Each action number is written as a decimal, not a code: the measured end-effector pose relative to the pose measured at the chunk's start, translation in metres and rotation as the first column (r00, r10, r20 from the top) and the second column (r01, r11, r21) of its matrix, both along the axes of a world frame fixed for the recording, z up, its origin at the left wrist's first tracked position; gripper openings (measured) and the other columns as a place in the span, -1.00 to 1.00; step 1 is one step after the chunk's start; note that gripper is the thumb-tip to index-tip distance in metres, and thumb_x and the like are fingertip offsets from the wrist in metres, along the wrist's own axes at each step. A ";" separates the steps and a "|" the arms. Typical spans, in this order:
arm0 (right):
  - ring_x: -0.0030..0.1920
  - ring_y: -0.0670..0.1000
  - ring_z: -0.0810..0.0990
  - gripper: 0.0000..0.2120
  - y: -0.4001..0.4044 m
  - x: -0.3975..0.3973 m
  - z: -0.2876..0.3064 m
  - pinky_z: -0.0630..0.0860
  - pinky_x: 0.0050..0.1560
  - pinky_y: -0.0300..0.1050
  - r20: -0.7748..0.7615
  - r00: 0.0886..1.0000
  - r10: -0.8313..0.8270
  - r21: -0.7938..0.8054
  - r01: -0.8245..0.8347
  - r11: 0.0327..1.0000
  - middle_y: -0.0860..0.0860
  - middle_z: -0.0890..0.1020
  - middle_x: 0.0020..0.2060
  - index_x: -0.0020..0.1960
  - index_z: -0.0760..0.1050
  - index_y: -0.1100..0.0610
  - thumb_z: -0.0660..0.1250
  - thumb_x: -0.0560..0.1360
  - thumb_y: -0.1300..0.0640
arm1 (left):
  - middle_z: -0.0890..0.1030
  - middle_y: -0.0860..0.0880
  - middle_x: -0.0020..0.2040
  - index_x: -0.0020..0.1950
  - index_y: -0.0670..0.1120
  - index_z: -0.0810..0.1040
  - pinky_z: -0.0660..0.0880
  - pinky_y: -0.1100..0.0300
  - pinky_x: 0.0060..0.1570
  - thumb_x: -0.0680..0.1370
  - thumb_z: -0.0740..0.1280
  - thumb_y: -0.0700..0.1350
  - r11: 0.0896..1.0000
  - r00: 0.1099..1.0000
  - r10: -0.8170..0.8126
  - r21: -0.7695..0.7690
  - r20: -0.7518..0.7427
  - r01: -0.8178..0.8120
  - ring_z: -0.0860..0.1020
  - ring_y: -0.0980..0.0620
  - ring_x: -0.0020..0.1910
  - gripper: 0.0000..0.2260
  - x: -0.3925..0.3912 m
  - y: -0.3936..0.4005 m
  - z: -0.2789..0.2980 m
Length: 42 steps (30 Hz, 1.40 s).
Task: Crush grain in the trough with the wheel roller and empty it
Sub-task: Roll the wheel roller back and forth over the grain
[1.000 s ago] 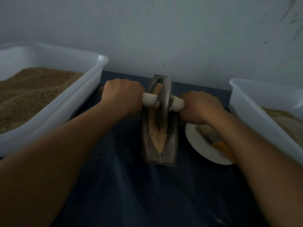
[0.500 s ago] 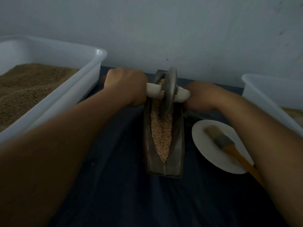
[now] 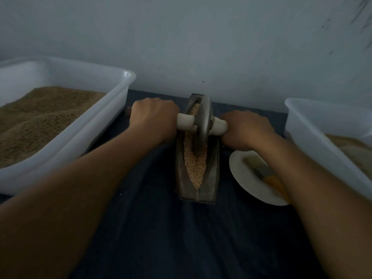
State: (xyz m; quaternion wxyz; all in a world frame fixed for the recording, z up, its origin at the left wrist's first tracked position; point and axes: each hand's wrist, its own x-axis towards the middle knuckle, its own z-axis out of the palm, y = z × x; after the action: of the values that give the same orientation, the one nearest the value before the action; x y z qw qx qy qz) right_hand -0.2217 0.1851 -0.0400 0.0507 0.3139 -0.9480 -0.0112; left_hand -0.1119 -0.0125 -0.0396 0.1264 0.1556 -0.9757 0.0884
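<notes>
Hands, left hand (image 3: 154, 119) and right hand (image 3: 244, 128), gripping wheel roller (image 3: 202, 122) axle; keeping wheel upright, pressing evenly through grain (image 3: 195, 166) in trough (image 3: 211, 174).

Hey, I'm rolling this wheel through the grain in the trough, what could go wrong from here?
Grain is heaped near the trough rim, so a hard push may spill it onto the cloth. The wheel roller sits near the far end and could ride out. Your right hand is above the brush and may knock it.
</notes>
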 end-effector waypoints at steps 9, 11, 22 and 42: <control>-0.40 -0.07 0.31 -0.85 0.014 0.030 -0.014 0.14 -0.42 -0.17 -0.184 0.982 -0.037 -0.117 0.015 0.993 -0.15 0.41 -0.36 -0.07 0.44 -0.16 0.32 0.38 -0.12 | 0.46 0.03 -0.19 0.02 0.08 0.47 0.35 0.05 -0.20 0.51 0.41 0.09 0.999 0.998 -0.030 -0.030 -0.049 0.028 0.44 0.00 -0.22 -0.81 0.022 0.008 -0.003; -0.40 -0.04 0.34 -0.82 0.018 0.037 -0.017 0.12 -0.42 -0.16 -0.228 0.973 -0.035 -0.157 -0.002 0.988 -0.14 0.41 -0.37 -0.01 0.44 -0.16 0.32 0.41 -0.14 | 0.45 0.04 -0.20 -0.03 0.10 0.42 0.35 0.05 -0.18 0.50 0.42 0.10 0.999 0.997 -0.040 -0.029 -0.062 0.038 0.43 0.01 -0.22 -0.79 0.028 0.010 -0.005; -0.40 -0.11 0.30 -0.78 0.032 0.075 -0.008 0.12 -0.41 -0.19 -0.216 0.976 -0.023 -0.202 -0.022 0.979 -0.16 0.41 -0.35 0.05 0.47 -0.16 0.39 0.44 -0.13 | 0.60 0.03 -0.06 0.07 0.11 0.52 0.41 0.06 -0.16 0.48 0.44 0.09 0.996 0.995 -0.085 0.018 -0.044 0.086 0.58 -0.03 -0.08 -0.77 0.062 0.017 0.003; -0.51 -0.07 0.18 -0.77 0.035 0.101 -0.016 -0.05 -0.39 -0.25 -0.455 0.889 -0.045 -0.271 -0.090 0.958 -0.17 0.31 -0.47 -0.18 0.46 -0.03 0.52 0.36 0.03 | 0.57 0.01 -0.21 -0.08 0.01 0.46 0.21 0.08 -0.25 0.41 0.52 -0.05 0.982 0.945 -0.146 -0.161 -0.291 0.102 0.54 -0.04 -0.26 -0.75 0.085 0.025 -0.010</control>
State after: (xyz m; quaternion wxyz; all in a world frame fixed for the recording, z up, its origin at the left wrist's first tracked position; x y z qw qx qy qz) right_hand -0.1208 0.2200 -0.0560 0.3166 0.3031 -0.8973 0.0524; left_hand -0.0269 0.0125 -0.0495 0.2901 0.0960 -0.9439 0.1254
